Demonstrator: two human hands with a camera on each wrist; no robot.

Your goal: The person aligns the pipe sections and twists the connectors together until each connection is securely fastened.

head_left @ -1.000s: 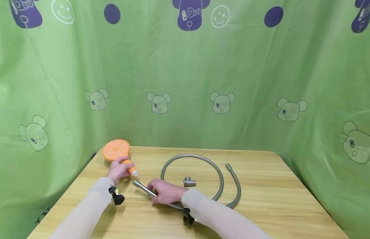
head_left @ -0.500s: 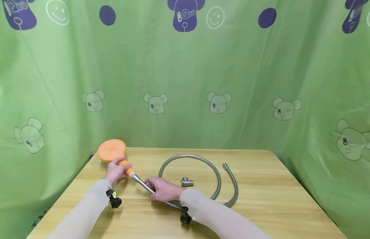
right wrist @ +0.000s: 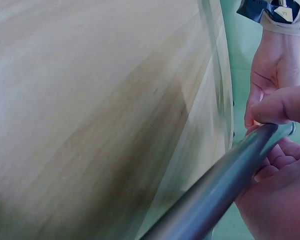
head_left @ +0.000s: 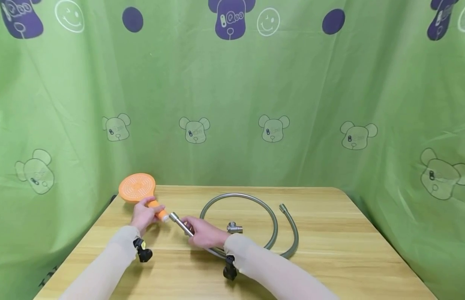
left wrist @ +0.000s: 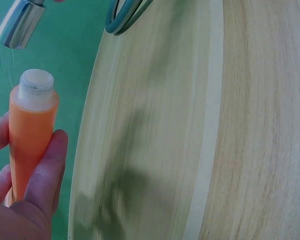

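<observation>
An orange shower head (head_left: 137, 187) is gripped by its handle in my left hand (head_left: 143, 215), over the table's left side. Its pale threaded end (left wrist: 36, 89) points toward the hose in the left wrist view. My right hand (head_left: 205, 232) holds a grey metal shower hose (head_left: 274, 223) close to one end. That end's silver connector (left wrist: 20, 24) stands a short gap from the threaded end, not touching it. In the right wrist view, thumb and fingers wrap the hose (right wrist: 215, 185). The rest of the hose loops across the table, its other end lying at the right.
A small silver tee-shaped valve (head_left: 234, 227) lies inside the hose loop. The wooden table (head_left: 330, 250) has its far edge close to a green patterned curtain (head_left: 232, 162). Black cameras are strapped to both wrists.
The hose connector came up to the shower head's threaded end half a second ago and is now slightly apart from it. The right hand has risen a little with the hose.
</observation>
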